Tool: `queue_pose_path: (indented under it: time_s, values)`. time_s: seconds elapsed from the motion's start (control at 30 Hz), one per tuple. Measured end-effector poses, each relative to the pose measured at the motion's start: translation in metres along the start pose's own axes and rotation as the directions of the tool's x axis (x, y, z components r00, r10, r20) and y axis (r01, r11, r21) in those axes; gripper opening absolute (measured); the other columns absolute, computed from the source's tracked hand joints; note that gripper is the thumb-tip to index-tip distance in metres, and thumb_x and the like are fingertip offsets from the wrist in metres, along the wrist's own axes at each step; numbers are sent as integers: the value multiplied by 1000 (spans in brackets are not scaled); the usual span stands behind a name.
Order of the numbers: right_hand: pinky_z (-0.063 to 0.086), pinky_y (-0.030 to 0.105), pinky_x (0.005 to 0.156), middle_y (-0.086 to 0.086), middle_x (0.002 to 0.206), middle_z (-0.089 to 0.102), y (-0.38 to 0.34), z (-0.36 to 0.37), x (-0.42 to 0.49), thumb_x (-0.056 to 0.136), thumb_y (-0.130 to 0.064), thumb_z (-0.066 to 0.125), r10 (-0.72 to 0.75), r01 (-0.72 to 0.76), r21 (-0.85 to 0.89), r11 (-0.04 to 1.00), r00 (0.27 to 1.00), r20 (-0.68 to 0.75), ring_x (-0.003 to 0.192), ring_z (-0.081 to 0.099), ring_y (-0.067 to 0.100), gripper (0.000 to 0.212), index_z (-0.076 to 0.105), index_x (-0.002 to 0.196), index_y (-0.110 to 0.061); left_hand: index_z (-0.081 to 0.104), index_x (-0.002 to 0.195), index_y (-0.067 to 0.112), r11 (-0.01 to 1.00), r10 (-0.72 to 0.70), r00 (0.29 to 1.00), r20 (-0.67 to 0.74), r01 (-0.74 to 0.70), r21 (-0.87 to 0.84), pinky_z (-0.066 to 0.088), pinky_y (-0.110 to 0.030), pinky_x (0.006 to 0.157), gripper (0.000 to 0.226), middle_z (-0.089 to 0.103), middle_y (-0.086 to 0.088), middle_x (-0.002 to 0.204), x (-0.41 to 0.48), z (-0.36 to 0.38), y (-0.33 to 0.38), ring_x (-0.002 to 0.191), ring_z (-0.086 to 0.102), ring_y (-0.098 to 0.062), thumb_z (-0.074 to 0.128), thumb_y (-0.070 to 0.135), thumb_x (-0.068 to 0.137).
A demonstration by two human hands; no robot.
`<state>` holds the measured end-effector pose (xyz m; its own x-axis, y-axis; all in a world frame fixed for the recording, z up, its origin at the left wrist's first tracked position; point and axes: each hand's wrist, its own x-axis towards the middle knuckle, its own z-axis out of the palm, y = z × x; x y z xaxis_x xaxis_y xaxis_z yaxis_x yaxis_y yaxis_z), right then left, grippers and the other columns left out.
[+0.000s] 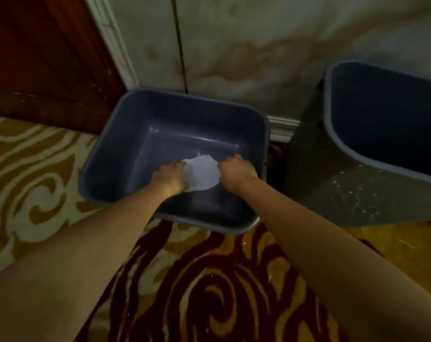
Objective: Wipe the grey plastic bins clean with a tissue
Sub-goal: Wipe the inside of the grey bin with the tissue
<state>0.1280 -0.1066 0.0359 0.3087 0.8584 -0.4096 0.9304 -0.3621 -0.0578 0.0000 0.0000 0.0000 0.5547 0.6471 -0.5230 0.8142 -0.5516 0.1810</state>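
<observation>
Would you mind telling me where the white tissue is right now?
In the head view the tissue sits low inside the nearer grey bin, held between the left hand and the right hand, near the picture's centre.

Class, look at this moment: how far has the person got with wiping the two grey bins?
Done: nothing shows as finished. In hand: the left hand and right hand both grip the white tissue inside the near bin. Left: the second bin at the right, with white specks on its outer wall, is untouched.
</observation>
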Motion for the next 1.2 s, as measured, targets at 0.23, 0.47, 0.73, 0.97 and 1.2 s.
queue_pose_path:
  time_s: [0.23,0.47,0.73,0.97,1.2]
  values:
    - [32,42,103,14,141,37,0,25,33,92,-28,51,-23,18,67,998,997,70,129,31,31,51,36,139,-14,24,142,23,992,122,992,10,-122,43,31,-48,105,80,24,-9,151,25,18,-4,134,29,-32,63,42,74]
    - [30,42,104,10,146,29,-4,43,45,86,-26,59,-20,19,31,999,998,61,130,28,31,62,32,141,-16,34,137,17,948,190,982,-10,-181,262,33,-41,101,72,36,-12,140,23,20,-3,126,32,-29,65,38,75]
    - [35,41,96,17,129,46,-16,52,49,90,-14,48,10,-8,22,1000,991,-131,120,40,32,36,47,125,-7,51,125,12,920,300,937,-181,-234,314,34,-39,97,40,41,-11,133,31,19,1,124,34,-28,54,19,85]
    - [46,38,84,18,121,57,-9,28,32,90,-11,49,143,-115,308,944,987,-72,109,54,34,24,54,112,-6,64,89,15,974,195,973,-123,-207,-95,48,-36,85,10,64,-13,110,22,4,1,102,59,-30,60,19,81]
    - [50,33,75,14,102,66,4,-3,5,88,-10,54,265,-123,538,834,944,-195,93,62,29,17,66,101,-10,59,69,19,801,87,987,-136,-150,-579,52,-23,60,13,66,-7,78,4,-15,20,67,61,-18,68,13,75]
